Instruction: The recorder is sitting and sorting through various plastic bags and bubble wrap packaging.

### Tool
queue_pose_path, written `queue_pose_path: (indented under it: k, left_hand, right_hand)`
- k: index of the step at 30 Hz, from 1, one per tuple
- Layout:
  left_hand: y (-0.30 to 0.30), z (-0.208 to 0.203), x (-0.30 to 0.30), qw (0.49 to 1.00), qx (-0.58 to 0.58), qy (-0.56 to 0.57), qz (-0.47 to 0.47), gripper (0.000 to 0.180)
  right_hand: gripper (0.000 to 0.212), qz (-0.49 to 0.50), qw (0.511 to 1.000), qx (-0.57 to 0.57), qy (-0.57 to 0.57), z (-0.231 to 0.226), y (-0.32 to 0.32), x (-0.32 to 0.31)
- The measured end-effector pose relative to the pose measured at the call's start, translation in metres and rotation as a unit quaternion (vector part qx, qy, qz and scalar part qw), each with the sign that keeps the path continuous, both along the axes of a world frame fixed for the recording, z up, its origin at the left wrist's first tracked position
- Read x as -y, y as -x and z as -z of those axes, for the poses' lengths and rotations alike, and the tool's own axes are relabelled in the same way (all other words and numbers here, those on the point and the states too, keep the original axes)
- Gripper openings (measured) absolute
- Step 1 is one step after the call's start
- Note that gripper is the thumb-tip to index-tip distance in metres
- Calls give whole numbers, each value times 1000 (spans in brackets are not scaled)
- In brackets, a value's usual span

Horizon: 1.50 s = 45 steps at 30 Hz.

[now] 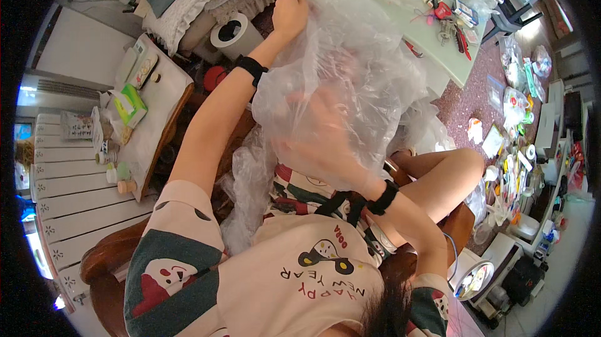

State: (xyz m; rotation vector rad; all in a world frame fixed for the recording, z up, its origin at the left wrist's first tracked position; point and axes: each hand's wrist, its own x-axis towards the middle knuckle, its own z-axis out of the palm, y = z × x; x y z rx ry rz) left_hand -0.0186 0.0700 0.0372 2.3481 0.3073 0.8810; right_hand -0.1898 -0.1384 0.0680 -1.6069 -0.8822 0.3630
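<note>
A large, crumpled, clear plastic bag [350, 43] hangs in front of me, spread from the table's edge down towards my lap. My left hand [293, 10] is raised at the bag's far left side, its fingers closed on the film by the table corner. Lower down, my right hand [316, 115] shows through the plastic, seemingly inside the bag. Motion and film blur its fingers, so whether they grip anything does not show. More loose clear plastic [247, 187] drapes beside my left hip.
A pale green table [432, 55] ahead bears keys [446, 31], red-handled tools [462, 43] and plastic packaging. To the left stands a side table [164, 96] with a green tissue pack [130, 105]. A white cylindrical bin [238, 35] sits beyond my left forearm. Bags and clutter cover the right floor.
</note>
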Motion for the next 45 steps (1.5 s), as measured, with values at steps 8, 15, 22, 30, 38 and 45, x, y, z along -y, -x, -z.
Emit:
queue_pose_path:
  k: [8, 15, 22, 30, 38, 45]
  left_hand:
    - [3, 4, 19, 999, -16, 26, -42, 25]
    - [6, 7, 10, 997, -41, 29, -53, 25]
    - [3, 4, -2, 1000, -8, 11, -11, 26]
    - [-1, -20, -8, 999, 9, -31, 26, 27]
    - [-18, -23, -44, 994, -88, -54, 48, 31]
    - [-22, -24, -57, 990, -121, -77, 3, 49]
  right_hand:
    - [40, 41, 998, 35, -25, -4, 1, -29]
    - [39, 68, 995, 65, -43, -4, -1, -40]
    - [39, 102, 989, 93, -53, 5, 1, 13]
    - [39, 153, 978, 128, -63, 11, -12, 59]
    - [38, 126, 990, -46, 45, -8, -12, 100]
    - [39, 118, 987, -74, 79, -5, -19, 138]
